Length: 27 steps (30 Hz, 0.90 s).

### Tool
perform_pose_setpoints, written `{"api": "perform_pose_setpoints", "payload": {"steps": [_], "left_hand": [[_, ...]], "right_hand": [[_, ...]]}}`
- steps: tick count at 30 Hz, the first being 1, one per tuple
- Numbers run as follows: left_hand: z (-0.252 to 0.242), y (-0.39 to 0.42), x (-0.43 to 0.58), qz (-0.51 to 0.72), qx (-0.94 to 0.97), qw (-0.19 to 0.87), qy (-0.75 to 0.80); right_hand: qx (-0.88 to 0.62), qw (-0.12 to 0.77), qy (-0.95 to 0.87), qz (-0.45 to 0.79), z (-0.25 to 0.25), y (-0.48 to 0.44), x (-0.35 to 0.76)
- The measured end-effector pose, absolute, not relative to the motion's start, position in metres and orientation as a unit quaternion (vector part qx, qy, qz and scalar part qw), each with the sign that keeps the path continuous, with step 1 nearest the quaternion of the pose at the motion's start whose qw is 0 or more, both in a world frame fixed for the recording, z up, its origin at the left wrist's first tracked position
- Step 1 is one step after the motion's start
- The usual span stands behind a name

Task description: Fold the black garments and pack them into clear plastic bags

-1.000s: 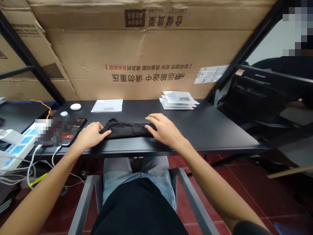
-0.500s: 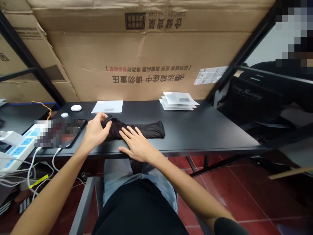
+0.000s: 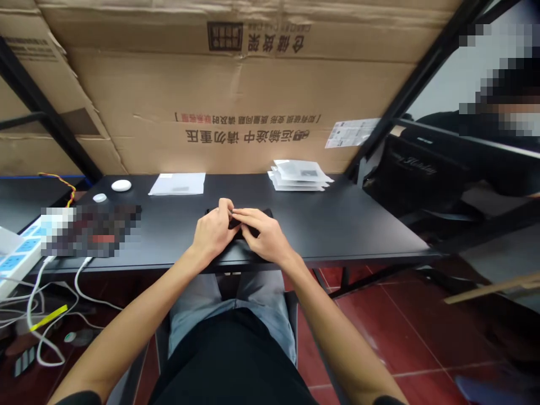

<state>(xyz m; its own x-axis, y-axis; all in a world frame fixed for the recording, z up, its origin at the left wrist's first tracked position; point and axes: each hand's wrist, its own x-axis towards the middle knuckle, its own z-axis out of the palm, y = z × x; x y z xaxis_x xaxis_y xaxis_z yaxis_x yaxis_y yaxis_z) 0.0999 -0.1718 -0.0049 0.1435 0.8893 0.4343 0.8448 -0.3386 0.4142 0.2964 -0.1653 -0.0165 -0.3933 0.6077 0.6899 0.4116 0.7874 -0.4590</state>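
A piece of black cloth (image 3: 234, 223), folded into a short bundle, lies on the dark tabletop in front of me. Its exact kind is not clear, as my hands cover most of it. My left hand (image 3: 213, 230) is closed on its left part, with the fingers bent at the top. From the other side my right hand (image 3: 266, 235) pinches the cloth between thumb and fingers. Both sets of fingertips meet near the middle of the bundle, and a dark edge shows beyond the right hand.
Behind the cloth lie a white packet (image 3: 179, 184) and a stack of white packets (image 3: 299, 175). Two white round objects, the larger one (image 3: 121, 185), sit at left, near a blurred device and a power strip (image 3: 19, 261). A cardboard sheet (image 3: 253, 90) backs the black desk (image 3: 354, 225).
The long strip of cloth is now folded into a shorter bundle. My left hand has moved right with its end, and my right hand has gone from lying flat to gripping.
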Motion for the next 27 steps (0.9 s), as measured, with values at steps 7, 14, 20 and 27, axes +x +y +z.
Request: {"api": "perform_pose_setpoints", "payload": {"steps": [7, 14, 20, 27], "left_hand": [[-0.017, -0.174, 0.083, 0.340, 0.774, 0.147, 0.514], [-0.017, -0.182, 0.056, 0.384, 0.740, 0.035, 0.552], [-0.012, -0.190, 0.035, 0.273, 0.674, 0.080, 0.682], [0.000, -0.186, 0.042, 0.331, 0.661, 0.070, 0.670]], "right_hand": [[-0.251, 0.385, -0.884, 0.082, -0.021, -0.158, 0.297], [-0.309, 0.275, -0.902, 0.124, -0.010, -0.159, 0.316], [-0.317, 0.251, -0.903, 0.143, 0.000, -0.162, 0.324], [-0.285, 0.211, -0.928, 0.112, -0.012, -0.169, 0.307]]}}
